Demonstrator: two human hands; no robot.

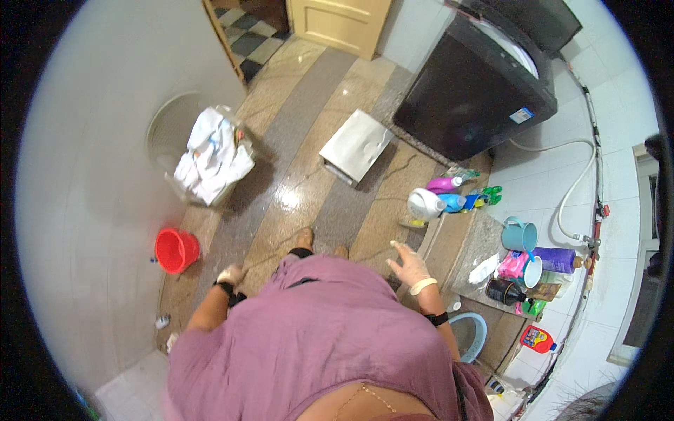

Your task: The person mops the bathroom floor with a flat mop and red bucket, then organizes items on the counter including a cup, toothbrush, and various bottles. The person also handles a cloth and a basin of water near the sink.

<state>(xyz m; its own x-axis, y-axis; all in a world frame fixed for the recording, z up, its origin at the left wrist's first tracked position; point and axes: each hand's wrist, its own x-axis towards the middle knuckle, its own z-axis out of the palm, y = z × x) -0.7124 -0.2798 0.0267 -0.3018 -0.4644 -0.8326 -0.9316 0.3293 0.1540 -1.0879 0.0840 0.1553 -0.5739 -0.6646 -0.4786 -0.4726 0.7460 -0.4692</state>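
Observation:
My left hand (230, 274), in a pale thin glove, hangs by my side above the floor. It looks blurred, with its fingers seemingly curled, and I cannot make out anything in it. The nearest thing to it is a red plastic bucket (177, 251) against the wall. My right hand (412, 267), also gloved with a rolled cuff at the wrist, is held out with its fingers apart and nothing in them. Beside it stands a stone ledge (458, 252). Beyond its fingertips are a white detergent bottle (424, 204), a blue bottle (453, 202) and a magenta bottle (443, 184).
Ahead on the wet-looking floor (295, 173) sits a white box-shaped stool (355, 144). A laundry basket (243, 173) holds white cloths (213, 152). At the upper right stands a dark washing machine (474, 89). The ledge bears a teal mug (519, 236) and several bottles. A light-blue basin (476, 337) lies below.

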